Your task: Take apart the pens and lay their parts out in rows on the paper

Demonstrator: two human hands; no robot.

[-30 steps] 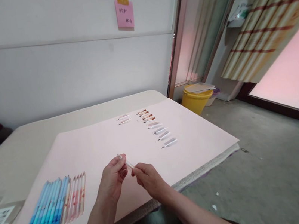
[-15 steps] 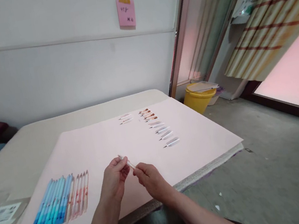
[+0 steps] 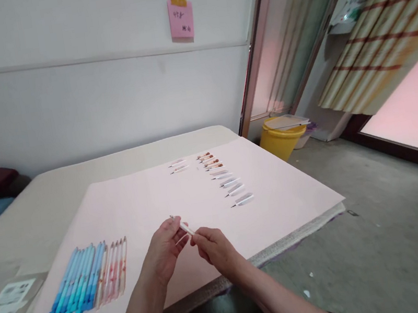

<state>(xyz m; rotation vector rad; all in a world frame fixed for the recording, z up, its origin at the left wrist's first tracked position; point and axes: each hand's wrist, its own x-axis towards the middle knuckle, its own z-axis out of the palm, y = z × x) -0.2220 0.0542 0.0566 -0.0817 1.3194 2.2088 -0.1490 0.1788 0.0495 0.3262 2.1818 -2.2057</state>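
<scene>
Both hands meet above the near part of a pale pink sheet on the table. My left hand pinches the upper end of a thin white pen part. My right hand pinches its lower end. To the left lies a row of several blue and pink pens. Farther off, to the right, lies a column of several short pen tips, with two more small pieces to its left.
The table's near edge runs just under my forearms. A yellow bucket stands on the grey floor to the right. A pink sticky note hangs on the white wall. A printed paper slip lies at the far left.
The camera has drifted slightly, so everything sits a little more to the right. My hands stay together on the thin pen part, with the fingers shifted a little.
</scene>
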